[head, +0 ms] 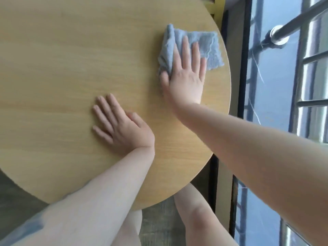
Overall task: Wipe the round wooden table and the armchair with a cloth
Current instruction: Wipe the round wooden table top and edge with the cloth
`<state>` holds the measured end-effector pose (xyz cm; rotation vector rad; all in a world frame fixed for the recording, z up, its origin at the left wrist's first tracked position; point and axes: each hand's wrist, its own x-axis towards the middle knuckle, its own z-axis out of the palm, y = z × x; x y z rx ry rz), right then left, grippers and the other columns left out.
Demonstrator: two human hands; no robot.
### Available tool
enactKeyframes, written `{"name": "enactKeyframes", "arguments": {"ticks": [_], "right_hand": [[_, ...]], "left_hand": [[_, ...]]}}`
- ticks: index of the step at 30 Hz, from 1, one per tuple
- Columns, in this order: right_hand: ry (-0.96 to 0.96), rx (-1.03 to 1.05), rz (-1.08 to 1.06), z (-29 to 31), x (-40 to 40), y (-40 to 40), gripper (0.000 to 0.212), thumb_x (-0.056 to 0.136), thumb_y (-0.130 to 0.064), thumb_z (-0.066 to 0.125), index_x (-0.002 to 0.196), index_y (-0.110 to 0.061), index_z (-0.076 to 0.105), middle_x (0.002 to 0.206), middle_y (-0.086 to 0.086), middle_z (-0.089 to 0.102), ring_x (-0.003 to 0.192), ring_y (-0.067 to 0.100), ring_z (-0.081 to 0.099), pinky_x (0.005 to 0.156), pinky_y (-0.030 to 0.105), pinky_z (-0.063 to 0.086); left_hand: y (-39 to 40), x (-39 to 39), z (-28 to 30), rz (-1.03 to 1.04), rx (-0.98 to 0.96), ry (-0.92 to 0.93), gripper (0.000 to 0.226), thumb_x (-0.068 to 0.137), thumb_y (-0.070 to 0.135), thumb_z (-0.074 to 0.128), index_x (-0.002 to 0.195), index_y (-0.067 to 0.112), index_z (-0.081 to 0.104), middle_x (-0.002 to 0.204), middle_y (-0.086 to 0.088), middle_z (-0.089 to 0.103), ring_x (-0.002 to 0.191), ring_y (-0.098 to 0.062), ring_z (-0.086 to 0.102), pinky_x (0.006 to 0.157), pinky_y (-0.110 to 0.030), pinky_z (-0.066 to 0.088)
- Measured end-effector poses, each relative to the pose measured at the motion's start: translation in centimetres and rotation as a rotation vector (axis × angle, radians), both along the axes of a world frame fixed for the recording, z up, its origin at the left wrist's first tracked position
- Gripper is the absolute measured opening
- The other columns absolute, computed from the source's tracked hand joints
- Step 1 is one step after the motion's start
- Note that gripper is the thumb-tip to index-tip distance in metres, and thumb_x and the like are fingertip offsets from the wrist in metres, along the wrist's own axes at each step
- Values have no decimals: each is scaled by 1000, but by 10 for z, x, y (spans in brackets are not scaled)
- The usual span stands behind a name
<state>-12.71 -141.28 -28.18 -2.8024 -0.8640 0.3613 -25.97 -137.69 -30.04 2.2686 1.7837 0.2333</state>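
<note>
My right hand point(184, 77) lies flat on the blue-grey cloth point(209, 47), fingers straight and a little spread, pressing it down onto the round wooden table point(62, 68). The thumb sits along the bunched left edge of the cloth, where the fabric is rumpled into a ridge; the rest of the cloth lies flatter under and beyond my fingertips. The cloth is near the table's right rim, its far corner just short of the edge.

My left hand point(122, 126) rests palm down on the bare tabletop nearer to me, fingers straight and slightly fanned, holding nothing. It is well apart from the cloth.

Both my forearms reach in from the lower edge of the view, and my knees show under the table's near edge. To the right of the table stands a window point(276, 107) with a dark frame, and a metal railing point(278, 35) shows behind the glass
</note>
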Motion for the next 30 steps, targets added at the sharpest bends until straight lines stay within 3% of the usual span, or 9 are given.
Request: {"name": "enactKeyframes", "arguments": {"ticks": [4, 10, 14, 19, 20, 24, 26, 29, 30], "right_hand": [[91, 0, 944, -3, -10, -2, 63, 92, -50, 22, 152, -31, 16, 160, -8, 12, 148, 17, 5, 119, 38, -1], [113, 64, 268, -2, -29, 69, 61, 95, -41, 40, 151, -32, 18, 161, -7, 6, 148, 18, -2, 119, 44, -1], [84, 23, 1252, -7, -28, 25, 59, 91, -51, 40, 146, -31, 34, 159, -6, 18, 148, 17, 11, 119, 42, 6], [-37, 73, 41, -9, -65, 76, 60, 86, -41, 46, 142, -18, 42, 157, 2, 25, 146, 25, 18, 118, 46, 11], [-14, 85, 122, -4, -94, 89, 63, 85, -42, 47, 143, -20, 39, 158, 3, 23, 146, 25, 16, 117, 48, 12], [58, 57, 1446, -8, -99, 79, 64, 86, -53, 46, 142, -28, 31, 157, -3, 22, 147, 20, 16, 117, 46, 16], [-9, 35, 1224, -11, -72, 101, 62, 87, -53, 43, 142, -24, 37, 156, -2, 24, 146, 22, 20, 117, 44, 16], [-17, 69, 300, -7, -117, 148, 61, 86, -45, 43, 141, -18, 42, 157, 2, 24, 146, 25, 17, 118, 44, 10], [-4, 74, 322, -3, -146, 157, 61, 87, -44, 43, 142, -19, 41, 158, 3, 22, 147, 25, 15, 118, 45, 8]], "left_hand": [[0, -3, -5, 15, 12, -67, 61, 89, 31, 27, 146, 12, 38, 155, -1, 33, 146, -16, 21, 117, -49, 10], [3, 0, 3, 98, -36, -347, 58, 94, 30, 32, 147, 6, 35, 155, -10, 31, 143, -20, 27, 118, -42, 13], [36, -71, 2, 93, -88, -418, 58, 97, 32, 29, 147, 3, 30, 157, -15, 23, 146, -25, 18, 119, -38, 12], [83, -138, -8, 317, -39, -193, 59, 98, 39, 24, 151, 13, 26, 160, -4, 19, 148, -16, 10, 119, -39, 5], [87, -136, -6, 364, -38, -196, 59, 97, 38, 25, 151, 13, 27, 159, -3, 20, 148, -16, 12, 119, -40, 6], [87, -135, 2, 393, -76, -207, 61, 93, 33, 26, 151, 14, 27, 159, -3, 21, 147, -16, 12, 117, -36, 3], [85, -134, 5, 349, -105, -199, 61, 94, 33, 27, 151, 13, 25, 159, -2, 18, 147, -15, 10, 117, -34, 1], [97, -133, 7, 323, -134, -211, 58, 97, 34, 25, 151, 14, 25, 158, 4, 14, 148, -14, 9, 118, -35, 1], [104, -135, 6, 316, -126, -214, 57, 97, 32, 25, 150, 13, 28, 158, 3, 16, 147, -16, 12, 118, -36, 4]]}}
